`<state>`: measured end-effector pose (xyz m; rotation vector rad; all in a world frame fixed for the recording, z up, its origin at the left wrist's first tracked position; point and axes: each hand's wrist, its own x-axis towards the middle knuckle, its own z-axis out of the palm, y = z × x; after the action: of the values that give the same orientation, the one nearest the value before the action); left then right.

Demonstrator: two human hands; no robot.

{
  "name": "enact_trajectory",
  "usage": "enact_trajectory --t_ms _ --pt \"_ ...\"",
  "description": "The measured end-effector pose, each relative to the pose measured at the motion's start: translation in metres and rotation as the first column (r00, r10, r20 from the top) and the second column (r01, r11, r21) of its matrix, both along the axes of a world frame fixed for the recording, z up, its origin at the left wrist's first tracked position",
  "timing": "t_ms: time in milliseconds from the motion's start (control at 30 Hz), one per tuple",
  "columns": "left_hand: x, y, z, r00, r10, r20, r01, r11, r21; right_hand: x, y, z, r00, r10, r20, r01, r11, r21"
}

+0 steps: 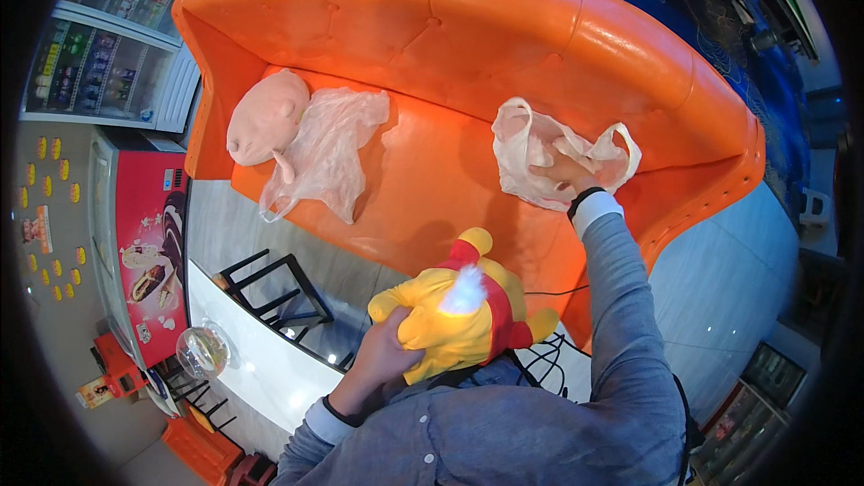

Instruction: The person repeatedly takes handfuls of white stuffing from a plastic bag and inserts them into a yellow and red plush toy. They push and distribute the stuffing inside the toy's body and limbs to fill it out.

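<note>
My left hand (386, 349) grips a yellow and red plush bear (466, 310) by a leg, holding it against my front. A bright white fluffy tuft (466, 291) stands out from the bear's yellow body. At the right of the orange sofa seat, my right hand (563, 172) reaches into a white plastic bag (516, 148) with two loop handles. Its fingertips are partly hidden among the folds and pale contents, so I cannot tell what they hold. To the left, a crumpled translucent plastic bag (337, 155) lies beside a pink plush toy (266, 118).
The orange sofa (439, 182) curves across the far side, with a high back. A white table (263, 364) carrying a clear round bowl (204, 352) stands at lower left, near a black metal-framed stool (283, 293). Black cables (553, 358) hang close to my right side.
</note>
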<state>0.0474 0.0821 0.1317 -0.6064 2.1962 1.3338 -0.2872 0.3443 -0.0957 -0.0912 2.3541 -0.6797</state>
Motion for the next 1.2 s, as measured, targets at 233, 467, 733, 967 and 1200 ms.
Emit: enact_trajectory --t_ms 233,467,733,967,1200 --pt "-0.002 0.001 0.001 1.0 -0.026 0.007 0.026 1.0 -0.005 -0.019 0.001 0.022 0.948 0.157 -0.278 -0.1 0.973 0.208" --pt "-0.007 0.003 0.006 0.999 -0.039 -0.032 0.038 0.999 -0.024 -0.009 0.015 0.02 0.921 0.054 -0.386 -0.01 0.993 0.115" --pt "-0.01 0.002 0.005 0.969 0.042 -0.242 -0.034 0.999 0.04 0.136 -0.027 0.18 0.98 0.142 -0.141 -0.2 0.648 -0.735" --pt "-0.022 -0.006 0.014 0.924 0.059 -0.378 -0.041 0.998 0.055 0.19 -0.048 0.227 0.881 0.309 -0.359 -0.472 0.642 -0.604" --pt "-0.05 -0.027 0.04 0.895 0.097 -0.436 -0.037 0.989 0.143 0.208 -0.07 0.242 0.753 0.197 -0.628 -0.575 0.661 -0.483"
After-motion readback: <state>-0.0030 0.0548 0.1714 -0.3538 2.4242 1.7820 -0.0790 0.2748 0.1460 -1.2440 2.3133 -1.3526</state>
